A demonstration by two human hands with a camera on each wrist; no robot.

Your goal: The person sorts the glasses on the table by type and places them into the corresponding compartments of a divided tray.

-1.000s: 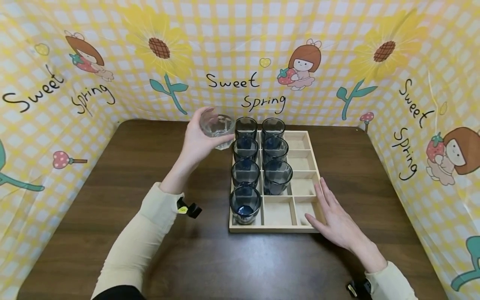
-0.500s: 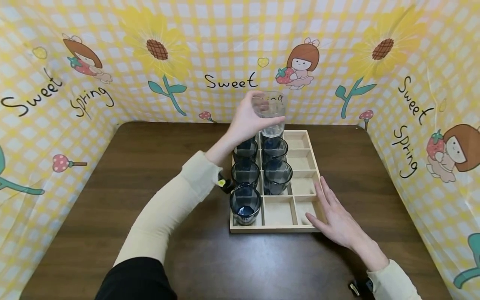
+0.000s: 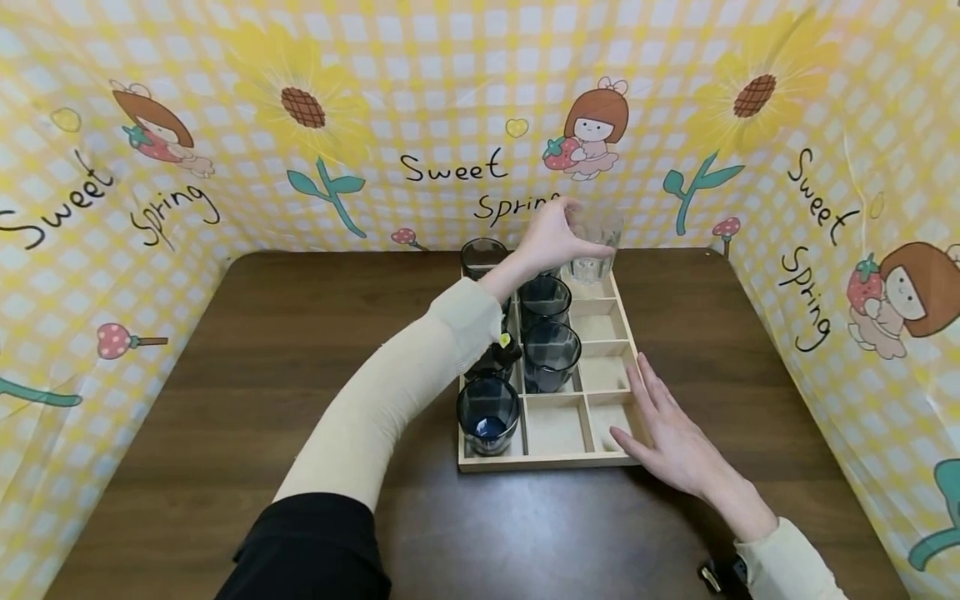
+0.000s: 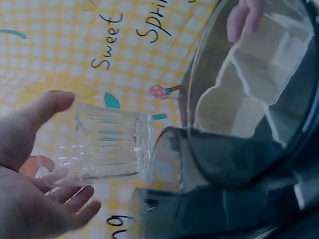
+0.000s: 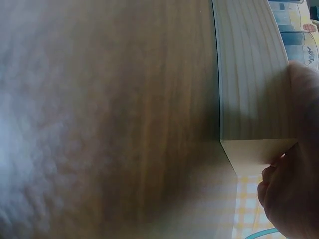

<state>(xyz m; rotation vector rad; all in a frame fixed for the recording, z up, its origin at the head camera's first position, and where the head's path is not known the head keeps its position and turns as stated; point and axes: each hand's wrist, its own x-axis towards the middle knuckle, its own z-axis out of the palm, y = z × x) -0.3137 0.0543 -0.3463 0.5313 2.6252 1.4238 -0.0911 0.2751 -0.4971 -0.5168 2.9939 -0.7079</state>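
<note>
My left hand [image 3: 551,237] grips a clear ribbed glass [image 3: 596,243] between thumb and fingers, over the back right compartment of a divided wooden tray [image 3: 555,462]. Whether the glass touches the compartment floor I cannot tell. In the left wrist view the clear glass [image 4: 114,144] lies across the palm side, its base away from the hand. Dark tinted glasses [image 3: 551,357] fill the left column and most of the middle one; my left arm hides some. My right hand [image 3: 675,446] rests with straight fingers on the tray's right front corner, thumb over the near right compartment.
A brown wooden table [image 3: 225,400] carries the tray. A yellow checked cloth [image 3: 450,100] hangs behind and along both sides, close to the tray's back edge. The near middle compartment [image 3: 557,423] shows its bare wooden floor.
My left hand has carried the clear glass rightward, from left of the tray, across the tinted glasses, to the back right compartment, lowering it lately. My right hand has stayed at the tray's corner.
</note>
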